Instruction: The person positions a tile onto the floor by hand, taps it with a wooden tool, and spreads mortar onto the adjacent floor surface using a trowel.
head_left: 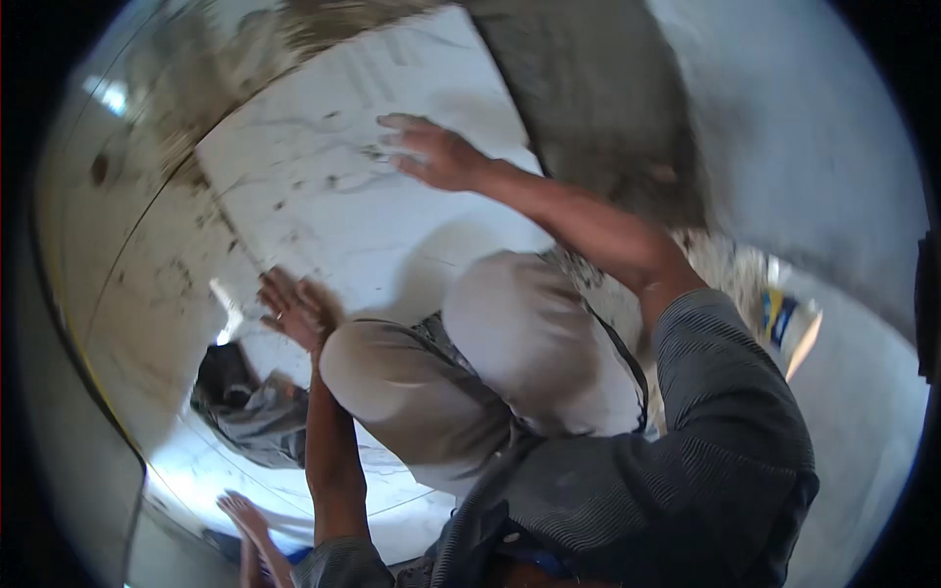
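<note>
A large white marbled tile [363, 220] with dark specks of dirt lies on the floor in front of my knees. My left hand [294, 309] rests at its near left edge, palm down with the fingers spread. Farther up, my right hand [431, 154] reaches across the upper right part of the tile, fingers apart and nothing in them. The right hand is slightly blurred. Grey wet mortar [608, 98] borders the tile on the right.
Dirt-smeared tiles [137, 235] cover the floor at left. A crumpled dark cloth [260, 416] lies beside my left forearm. Another person's bare limb [250, 524] shows at lower left. A blue and yellow container [787, 320] stands at right, near a pale wall [804, 127].
</note>
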Demonstrator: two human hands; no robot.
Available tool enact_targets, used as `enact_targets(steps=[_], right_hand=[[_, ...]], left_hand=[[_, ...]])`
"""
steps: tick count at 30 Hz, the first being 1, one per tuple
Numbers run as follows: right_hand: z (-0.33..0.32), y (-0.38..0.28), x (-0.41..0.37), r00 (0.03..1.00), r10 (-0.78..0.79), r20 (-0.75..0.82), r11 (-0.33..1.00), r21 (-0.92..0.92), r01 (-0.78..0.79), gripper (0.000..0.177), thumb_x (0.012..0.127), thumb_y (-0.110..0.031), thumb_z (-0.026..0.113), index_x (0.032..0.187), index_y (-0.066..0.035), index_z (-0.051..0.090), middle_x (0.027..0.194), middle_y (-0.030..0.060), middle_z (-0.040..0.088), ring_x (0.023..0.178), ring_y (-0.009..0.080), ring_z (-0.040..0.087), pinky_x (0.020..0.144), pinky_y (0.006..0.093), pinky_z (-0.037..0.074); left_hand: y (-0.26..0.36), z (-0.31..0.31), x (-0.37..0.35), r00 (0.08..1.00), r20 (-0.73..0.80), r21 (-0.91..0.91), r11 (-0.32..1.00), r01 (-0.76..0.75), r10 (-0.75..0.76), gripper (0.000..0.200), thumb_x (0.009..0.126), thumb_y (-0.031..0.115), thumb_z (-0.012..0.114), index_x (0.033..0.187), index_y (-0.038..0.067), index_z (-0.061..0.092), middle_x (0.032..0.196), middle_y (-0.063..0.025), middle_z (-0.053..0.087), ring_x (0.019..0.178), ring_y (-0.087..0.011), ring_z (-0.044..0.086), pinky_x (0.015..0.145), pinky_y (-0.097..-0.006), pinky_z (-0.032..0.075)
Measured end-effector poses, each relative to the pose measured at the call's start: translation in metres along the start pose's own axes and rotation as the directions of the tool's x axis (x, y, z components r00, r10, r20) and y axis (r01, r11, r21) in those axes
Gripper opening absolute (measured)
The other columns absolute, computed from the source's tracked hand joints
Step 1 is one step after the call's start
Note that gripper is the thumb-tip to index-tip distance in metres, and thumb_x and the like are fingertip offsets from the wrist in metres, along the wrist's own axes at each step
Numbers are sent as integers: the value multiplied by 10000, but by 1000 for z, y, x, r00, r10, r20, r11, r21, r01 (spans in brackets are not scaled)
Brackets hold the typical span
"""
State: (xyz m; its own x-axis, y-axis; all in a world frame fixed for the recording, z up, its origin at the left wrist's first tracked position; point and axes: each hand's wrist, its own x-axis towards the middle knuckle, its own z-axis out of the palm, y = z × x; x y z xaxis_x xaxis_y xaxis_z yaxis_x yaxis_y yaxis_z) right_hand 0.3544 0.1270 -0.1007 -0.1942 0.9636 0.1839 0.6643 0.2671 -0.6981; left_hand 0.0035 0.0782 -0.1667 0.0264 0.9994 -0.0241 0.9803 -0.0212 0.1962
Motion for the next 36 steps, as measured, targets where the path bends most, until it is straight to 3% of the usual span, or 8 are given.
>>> enact_targets(steps=[1, 10, 12, 13, 17, 27, 30, 36], right_hand=[[-27, -2, -26, 994, 92, -50, 995, 40, -90, 322, 851, -201, 568, 1146, -74, 543, 1218, 141, 504, 1102, 309, 494, 903, 375, 415], [-149, -23, -354, 141, 919, -369, 97, -134, -986, 377, 906, -312, 433, 1086, -10, 569, 1047, 129, 613, 945, 292, 577, 828, 365, 431], [-78, -18, -462, 499, 831, -246, 366, -433, -823, 325, 861, -272, 476, 1079, -54, 577, 1024, 177, 592, 912, 347, 570, 769, 404, 446], [-71, -47, -478, 223, 975, 15, 220, -239, -946, 265, 842, -220, 484, 1023, -53, 582, 998, 164, 599, 860, 356, 576, 718, 416, 460], [-1, -128, -553, 245, 963, 112, 256, -99, -962, 300, 759, -245, 548, 988, -58, 599, 872, 227, 607, 844, 379, 587, 735, 431, 468], [-138, -27, -607, -185, 851, -492, -212, 0, -977, 284, 779, -234, 584, 973, -26, 591, 885, 210, 613, 888, 358, 581, 746, 409, 456], [-162, 67, -706, 15, 846, -533, -159, -278, -947, 445, 738, -293, 634, 1052, 10, 550, 897, 228, 617, 858, 404, 583, 729, 456, 462], [-208, 123, -698, -59, 932, -358, -89, -69, -994, 448, 803, -366, 533, 1136, -66, 519, 1041, 240, 563, 984, 420, 510, 808, 470, 409]], left_hand=[[-4, 7, -2, 997, 23, -436, 897, 74, -71, 579, 918, 481, 267, 1408, 176, 213, 1474, -65, 154, 1341, -319, 154, 1039, -565, 41], [17, -16, -6, 996, 75, -69, 996, 57, -52, 684, 879, 611, 131, 1418, 189, 147, 1487, -22, 90, 1360, -294, 77, 1026, -595, 68], [-10, 6, 1, 1000, 26, -59, 998, 17, -15, 687, 876, 617, 128, 1421, 199, 127, 1487, -14, 91, 1360, -283, 86, 1032, -581, 64], [-20, 25, -2, 1000, -26, -53, 999, 9, -10, 689, 873, 623, 125, 1424, 209, 106, 1487, -6, 93, 1360, -272, 94, 1039, -567, 59], [7, -4, -10, 1000, 2, 13, 1000, -8, 8, 668, 883, 605, 114, 1425, 215, 97, 1488, -1, 86, 1355, -289, 116, 1021, -590, 98], [-77, 71, 18, 877, -270, 187, 915, -358, 398, 547, 914, 531, 237, 1372, 233, 258, 1488, -51, 74, 1352, -303, 126, 996, -598, 189], [-26, 5, 12, 992, 54, -27, 993, -114, 115, 478, 924, 417, 357, 1365, 272, 241, 1427, -209, 195, 1318, -349, 208, 982, -545, 287], [-70, -47, 75, 693, 500, -223, 851, -476, 519, 624, 863, 346, 526, 1326, -2, 292, 1361, -261, 299, 1279, -431, 244, 1029, -462, 264]])
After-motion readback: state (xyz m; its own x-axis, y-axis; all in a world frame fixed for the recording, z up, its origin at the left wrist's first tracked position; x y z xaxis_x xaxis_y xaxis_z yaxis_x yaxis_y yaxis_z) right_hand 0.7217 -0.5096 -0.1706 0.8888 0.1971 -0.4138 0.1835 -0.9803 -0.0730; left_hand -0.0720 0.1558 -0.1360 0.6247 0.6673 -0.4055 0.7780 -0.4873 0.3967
